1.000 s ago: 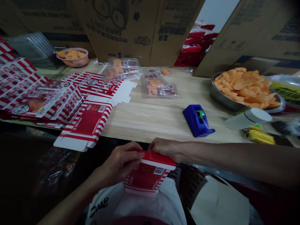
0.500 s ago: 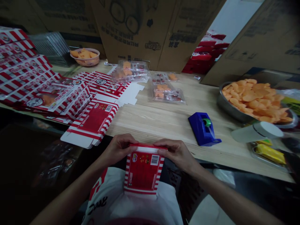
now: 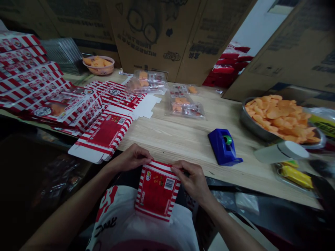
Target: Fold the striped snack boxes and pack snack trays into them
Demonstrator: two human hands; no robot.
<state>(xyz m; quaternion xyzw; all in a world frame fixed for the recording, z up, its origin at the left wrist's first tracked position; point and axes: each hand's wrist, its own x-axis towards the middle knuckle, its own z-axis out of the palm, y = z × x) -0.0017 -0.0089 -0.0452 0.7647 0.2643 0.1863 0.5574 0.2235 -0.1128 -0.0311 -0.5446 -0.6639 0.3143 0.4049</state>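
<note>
A red box [image 3: 158, 191] with white stripes and a barcode rests against my lap, its printed panel facing me. My left hand [image 3: 133, 157] pinches its upper left corner between thumb and fingers. At the upper right corner my right hand [image 3: 192, 177] grips the top edge, thumb near the white strip. The far side of the box is hidden. On the table to the left lie flat striped cartons [image 3: 107, 130], their white flaps spread. A blue tape dispenser [image 3: 222, 148] with a green roll stands right of my hands.
Stacked striped boxes [image 3: 28, 73] fill the table's left end. Clear plastic packs [image 3: 184, 101] lie at the middle back, near a pink basket [image 3: 101, 69]. At the right are a metal bowl [image 3: 251, 124] of orange pieces, a white bottle [image 3: 281, 152] and a yellow packet [image 3: 297, 176].
The box has tilted, its right side now lower, and shifted slightly left. My right hand has come a little lower; my left hand's grip has moved to the corner.
</note>
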